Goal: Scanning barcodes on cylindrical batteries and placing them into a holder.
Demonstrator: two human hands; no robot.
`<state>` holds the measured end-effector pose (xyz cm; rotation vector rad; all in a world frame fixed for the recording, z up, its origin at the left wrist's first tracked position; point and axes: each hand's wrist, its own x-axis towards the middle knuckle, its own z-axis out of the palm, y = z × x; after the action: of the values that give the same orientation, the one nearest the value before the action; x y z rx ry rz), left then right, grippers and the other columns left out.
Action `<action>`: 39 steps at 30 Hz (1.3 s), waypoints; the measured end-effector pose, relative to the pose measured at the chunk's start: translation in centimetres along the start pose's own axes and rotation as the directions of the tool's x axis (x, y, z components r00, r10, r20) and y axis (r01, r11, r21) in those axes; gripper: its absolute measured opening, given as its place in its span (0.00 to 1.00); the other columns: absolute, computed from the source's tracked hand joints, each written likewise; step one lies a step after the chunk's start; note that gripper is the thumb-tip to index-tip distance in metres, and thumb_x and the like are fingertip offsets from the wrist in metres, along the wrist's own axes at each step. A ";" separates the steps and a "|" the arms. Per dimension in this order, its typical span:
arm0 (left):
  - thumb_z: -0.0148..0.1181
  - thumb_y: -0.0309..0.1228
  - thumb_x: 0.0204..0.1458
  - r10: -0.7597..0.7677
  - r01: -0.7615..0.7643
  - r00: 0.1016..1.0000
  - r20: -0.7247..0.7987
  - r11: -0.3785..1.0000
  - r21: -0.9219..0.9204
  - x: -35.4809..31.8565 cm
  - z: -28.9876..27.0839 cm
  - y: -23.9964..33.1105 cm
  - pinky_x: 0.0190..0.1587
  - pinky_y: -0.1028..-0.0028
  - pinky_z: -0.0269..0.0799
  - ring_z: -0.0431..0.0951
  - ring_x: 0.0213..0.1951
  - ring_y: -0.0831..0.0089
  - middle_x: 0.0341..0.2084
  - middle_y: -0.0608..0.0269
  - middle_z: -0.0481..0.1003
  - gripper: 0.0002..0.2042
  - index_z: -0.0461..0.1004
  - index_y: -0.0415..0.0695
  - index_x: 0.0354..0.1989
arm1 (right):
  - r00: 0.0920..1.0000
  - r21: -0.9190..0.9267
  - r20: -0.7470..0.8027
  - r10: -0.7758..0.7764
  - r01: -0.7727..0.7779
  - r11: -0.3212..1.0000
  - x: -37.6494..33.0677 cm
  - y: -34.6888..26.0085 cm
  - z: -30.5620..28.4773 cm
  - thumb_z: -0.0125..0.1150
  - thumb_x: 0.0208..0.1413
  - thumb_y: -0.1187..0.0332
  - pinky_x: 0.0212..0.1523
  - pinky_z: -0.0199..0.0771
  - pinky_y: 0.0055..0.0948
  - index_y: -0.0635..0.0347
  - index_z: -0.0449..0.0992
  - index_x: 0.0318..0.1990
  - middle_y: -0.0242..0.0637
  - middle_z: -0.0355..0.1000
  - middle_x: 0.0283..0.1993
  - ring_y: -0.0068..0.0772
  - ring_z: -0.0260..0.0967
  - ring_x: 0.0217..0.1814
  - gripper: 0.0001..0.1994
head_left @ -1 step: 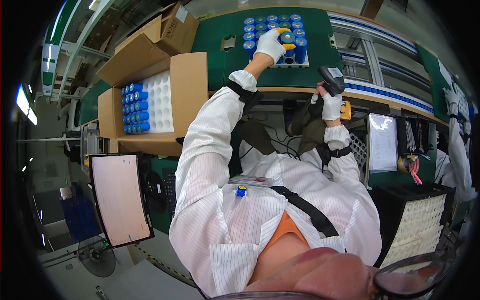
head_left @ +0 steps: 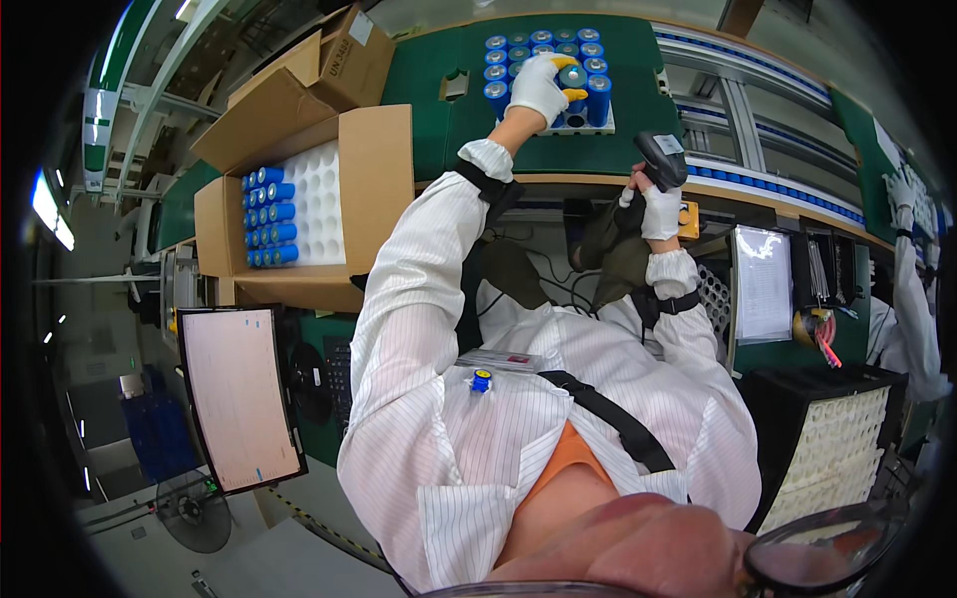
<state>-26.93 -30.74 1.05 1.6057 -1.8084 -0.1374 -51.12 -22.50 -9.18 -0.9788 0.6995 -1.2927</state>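
Gloved in white with yellow fingertips, my left hand (head_left: pixel 543 90) reaches over a group of blue cylindrical battery cells (head_left: pixel 495 72). Its thumb and fingers close round one battery cell (head_left: pixel 573 76) near the front right of the group. The cells stand upright in rows on a white tray (head_left: pixel 602 129), whose front edge shows a few dark round holes. My right hand (head_left: pixel 660 211), also gloved but with bare fingertips, grips a dark handheld barcode scanner (head_left: pixel 662 159) at the table's front edge, to the right of the tray. Part of the scanner's handle is hidden by the fingers.
An open cardboard box (head_left: pixel 377 179) at left holds a white foam tray (head_left: pixel 321 204) partly filled with blue cells. A monitor (head_left: pixel 242 397) stands nearer. A metal roller conveyor (head_left: pixel 738 120) runs along the right. A document holder (head_left: pixel 764 284) and another person's arm (head_left: pixel 909 269) are farther right.
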 end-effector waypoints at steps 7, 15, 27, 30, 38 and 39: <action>0.75 0.49 0.39 -0.204 0.167 0.979 0.019 0.850 0.500 -0.9 1.6 0.5 0.68 0.48 0.43 0.64 0.61 0.63 0.53 0.73 0.72 0.22 0.82 0.61 0.46 | 1.000 -0.029 0.019 -0.013 0.014 0.999 0.1 0.3 -0.6 0.58 0.60 0.74 0.34 0.71 0.22 0.67 0.73 0.42 0.34 0.71 0.29 0.24 0.69 0.30 0.06; 0.72 0.49 0.44 -0.353 0.258 0.934 0.056 0.773 0.580 -0.4 1.5 2.4 0.68 0.45 0.40 0.61 0.63 0.61 0.56 0.70 0.69 0.21 0.82 0.60 0.47 | 0.999 -0.028 0.040 -0.001 0.002 1.000 -0.1 0.2 -0.4 0.57 0.61 0.74 0.35 0.71 0.23 0.67 0.74 0.43 0.34 0.71 0.29 0.24 0.69 0.29 0.06; 0.68 0.48 0.50 -0.429 0.369 0.888 0.164 0.880 0.300 -3.2 -6.6 9.7 0.55 0.61 0.70 0.77 0.49 0.55 0.46 0.55 0.78 0.22 0.79 0.50 0.50 | 0.997 -0.114 -0.055 0.060 -0.066 0.991 1.0 0.1 0.3 0.61 0.59 0.71 0.29 0.70 0.24 0.66 0.75 0.42 0.34 0.73 0.27 0.24 0.70 0.24 0.08; 0.68 0.44 0.51 -0.154 0.173 0.983 -0.099 0.961 0.218 -8.4 -12.7 11.2 0.45 0.63 0.76 0.80 0.41 0.55 0.40 0.54 0.80 0.18 0.80 0.46 0.45 | 0.959 -0.146 0.017 0.283 -0.278 0.949 3.2 -2.0 1.9 0.60 0.57 0.68 0.24 0.70 0.25 0.63 0.74 0.37 0.34 0.70 0.26 0.26 0.68 0.22 0.07; 0.64 0.40 0.54 -0.321 0.486 0.863 -0.390 0.740 0.465 -17.6 -25.0 -0.9 0.47 0.63 0.74 0.79 0.43 0.50 0.41 0.49 0.80 0.17 0.78 0.42 0.47 | 0.926 -0.292 0.273 0.261 -0.179 0.940 11.6 -9.0 13.5 0.60 0.59 0.68 0.20 0.74 0.29 0.61 0.57 0.63 0.39 0.75 0.35 0.28 0.70 0.22 0.27; 0.64 0.41 0.54 -0.398 0.557 0.827 -0.398 0.682 0.475 -19.3 -25.1 -2.8 0.48 0.61 0.74 0.79 0.44 0.49 0.42 0.48 0.79 0.18 0.78 0.41 0.47 | 0.948 -0.314 0.211 0.238 -0.164 0.935 12.2 -8.9 15.0 0.61 0.60 0.67 0.20 0.72 0.30 0.51 0.34 0.73 0.40 0.74 0.36 0.29 0.69 0.25 0.43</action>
<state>-10.98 -4.81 10.13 2.3875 -1.2229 0.4196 -39.97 -31.46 6.63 -1.2492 0.7893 -0.8811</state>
